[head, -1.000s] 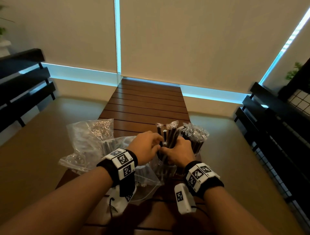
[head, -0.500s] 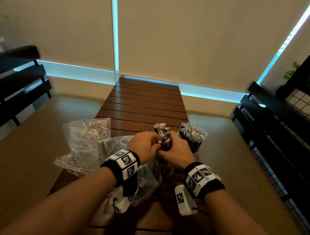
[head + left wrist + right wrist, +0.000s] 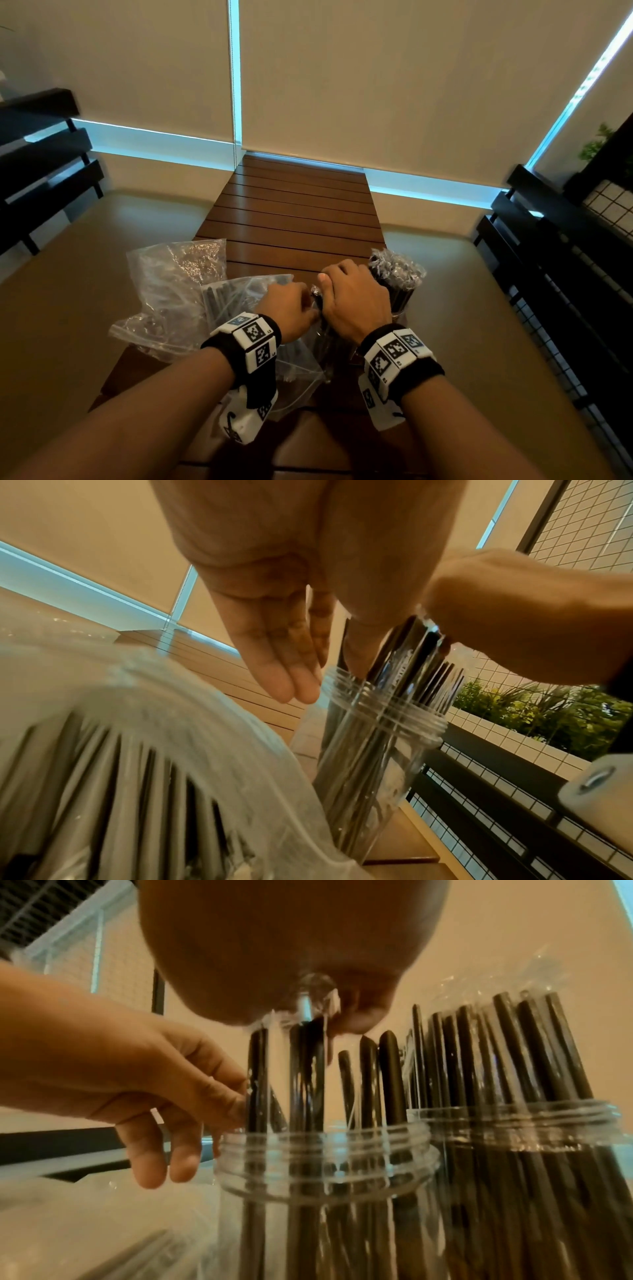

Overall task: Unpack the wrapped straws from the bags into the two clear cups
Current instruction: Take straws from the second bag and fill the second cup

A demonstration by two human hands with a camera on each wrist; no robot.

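Black straws in clear wrappers point(image 3: 304, 1053) stand in the near clear cup point(image 3: 325, 1164), which my hands hide in the head view. My right hand point(image 3: 356, 301) lies over their tops, and its palm point(image 3: 308, 961) presses on the wrapper ends. My left hand point(image 3: 291, 308) is at the cup's left side; its straight fingers point(image 3: 294, 680) reach the rim point(image 3: 383, 715) and touch the straws. The far cup point(image 3: 514, 1129) beside it is packed with straws point(image 3: 397, 281). A bag holding more straws point(image 3: 233, 301) lies under my left wrist.
A crumpled clear bag point(image 3: 178, 274) lies at the left on the slatted wooden table point(image 3: 294, 212). Black benches stand on the left point(image 3: 44, 164) and right point(image 3: 555, 246). A wire grid with plants point(image 3: 534, 712) is at the right.
The bundle of straws has sunk from above my hands down into the near cup. My right hand has moved on top of the straw ends, and both hands have dropped lower.
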